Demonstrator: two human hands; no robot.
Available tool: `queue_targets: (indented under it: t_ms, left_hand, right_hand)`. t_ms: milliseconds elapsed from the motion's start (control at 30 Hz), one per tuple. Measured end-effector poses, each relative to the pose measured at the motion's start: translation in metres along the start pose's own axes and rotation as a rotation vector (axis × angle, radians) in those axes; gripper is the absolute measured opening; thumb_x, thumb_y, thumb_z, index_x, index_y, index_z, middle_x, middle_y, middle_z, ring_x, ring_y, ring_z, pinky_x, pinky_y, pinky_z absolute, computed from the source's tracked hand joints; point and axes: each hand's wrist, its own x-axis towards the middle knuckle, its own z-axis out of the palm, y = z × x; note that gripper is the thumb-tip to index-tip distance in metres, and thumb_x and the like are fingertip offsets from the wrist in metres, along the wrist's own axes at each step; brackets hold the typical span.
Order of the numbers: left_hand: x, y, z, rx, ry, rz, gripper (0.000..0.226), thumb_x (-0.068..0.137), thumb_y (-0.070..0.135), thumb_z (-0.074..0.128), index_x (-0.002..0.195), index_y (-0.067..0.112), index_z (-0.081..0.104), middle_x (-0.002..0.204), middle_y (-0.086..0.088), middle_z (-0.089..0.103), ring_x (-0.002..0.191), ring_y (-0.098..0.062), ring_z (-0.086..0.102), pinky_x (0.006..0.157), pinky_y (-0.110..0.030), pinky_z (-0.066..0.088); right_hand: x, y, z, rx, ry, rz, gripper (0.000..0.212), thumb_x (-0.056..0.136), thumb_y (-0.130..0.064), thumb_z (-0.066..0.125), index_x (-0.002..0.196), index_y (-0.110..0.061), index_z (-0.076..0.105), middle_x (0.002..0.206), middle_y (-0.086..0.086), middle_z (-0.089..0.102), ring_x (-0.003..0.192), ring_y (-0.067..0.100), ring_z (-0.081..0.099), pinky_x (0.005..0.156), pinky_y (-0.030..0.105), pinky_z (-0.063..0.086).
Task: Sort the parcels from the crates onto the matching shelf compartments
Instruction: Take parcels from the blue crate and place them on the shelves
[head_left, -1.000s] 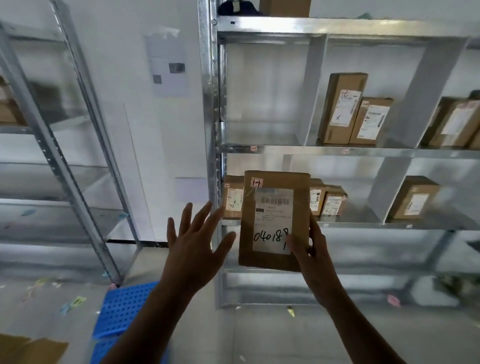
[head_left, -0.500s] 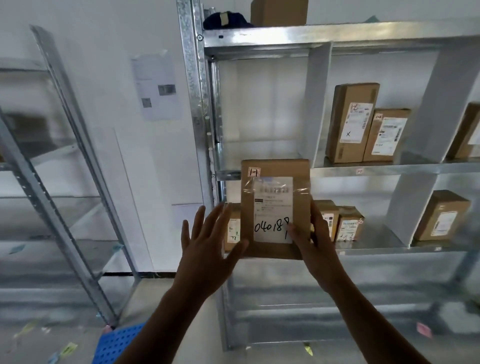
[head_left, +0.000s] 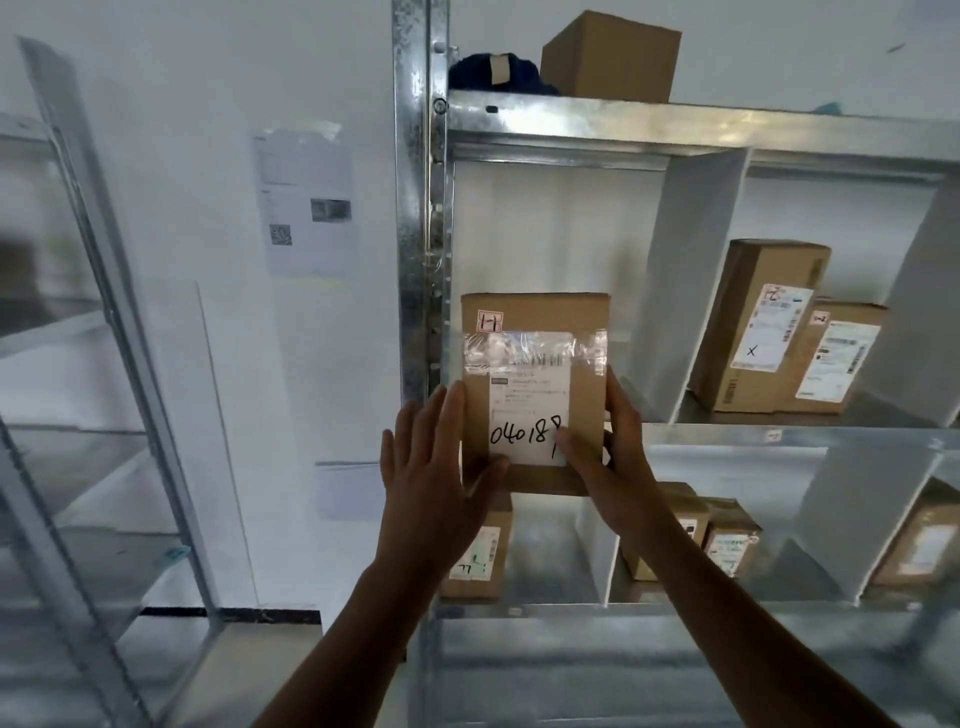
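Note:
A flat brown parcel (head_left: 535, 332) with a white label reading 04018 and a small red-edged tag is held upright in front of the upper left shelf compartment (head_left: 550, 244). My right hand (head_left: 613, 457) grips its lower right edge, thumb on the label. My left hand (head_left: 436, 467) is against its lower left edge, fingers straight and thumb on the front. The parcel's bottom edge hangs below the front edge of that compartment's shelf board (head_left: 727, 436).
The metal shelf upright (head_left: 415, 234) stands just left of the parcel. Two parcels (head_left: 779, 332) stand in the adjoining upper compartment. More parcels (head_left: 691, 535) sit on the lower shelf. A box (head_left: 610, 57) and dark cloth lie on top. Another rack (head_left: 104, 312) stands left.
Both hands raised the parcel from the lower shelf level to the upper left compartment. My left hand moved in from the side and now touches the parcel.

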Motion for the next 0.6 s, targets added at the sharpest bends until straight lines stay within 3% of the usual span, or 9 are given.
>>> queue_targets:
  t_ms: [133,300,400,500,600]
  left_hand:
    - [0.023,-0.013,0.021,0.029,0.048,0.002,0.089,0.094,0.061,0.058,0.161,0.018,0.019,0.168,-0.007,0.02,0.157,-0.033,0.011,0.123,-0.062,0.02]
    - [0.045,-0.024,0.049,0.068,0.076,-0.046,0.089,0.092,0.072,0.046,0.161,0.028,0.011,0.17,-0.01,0.012,0.157,-0.035,0.005,0.123,-0.062,0.017]
    - [0.056,-0.025,0.059,0.078,0.128,-0.016,0.081,0.098,0.068,0.044,0.162,0.023,0.022,0.17,-0.007,0.014,0.157,-0.032,0.009,0.121,-0.064,0.025]
    - [0.065,-0.023,0.067,0.055,0.172,0.051,0.074,0.103,0.058,0.045,0.161,0.017,0.025,0.168,-0.006,0.02,0.155,-0.03,0.019,0.114,-0.062,0.037]
    - [0.075,-0.022,0.073,0.087,0.205,0.088,0.074,0.102,0.052,0.054,0.16,0.017,0.026,0.168,-0.008,0.023,0.154,-0.03,0.022,0.113,-0.062,0.037]
  right_hand:
    - [0.037,0.017,0.005,0.023,-0.061,-0.014,0.08,0.091,-0.04,0.072,0.154,-0.051,0.024,0.154,-0.004,0.041,0.139,0.025,0.05,0.093,0.05,0.062]
    - [0.074,0.038,0.003,0.099,-0.156,-0.024,0.075,0.092,-0.03,0.07,0.151,-0.048,0.027,0.143,-0.019,0.053,0.131,0.01,0.058,0.086,0.035,0.063]
    - [0.093,0.043,0.004,0.083,-0.169,-0.016,0.085,0.091,-0.037,0.071,0.159,-0.038,0.02,0.148,-0.012,0.052,0.129,0.017,0.062,0.09,0.041,0.063]
    - [0.106,0.043,0.003,0.056,-0.221,-0.082,0.063,0.098,-0.037,0.068,0.149,-0.048,0.033,0.144,-0.02,0.055,0.128,0.009,0.061,0.09,0.039,0.063]
    - [0.111,0.049,0.0,0.063,-0.194,-0.13,0.062,0.101,-0.033,0.065,0.152,-0.043,0.03,0.149,-0.014,0.051,0.132,0.011,0.058,0.092,0.037,0.062]
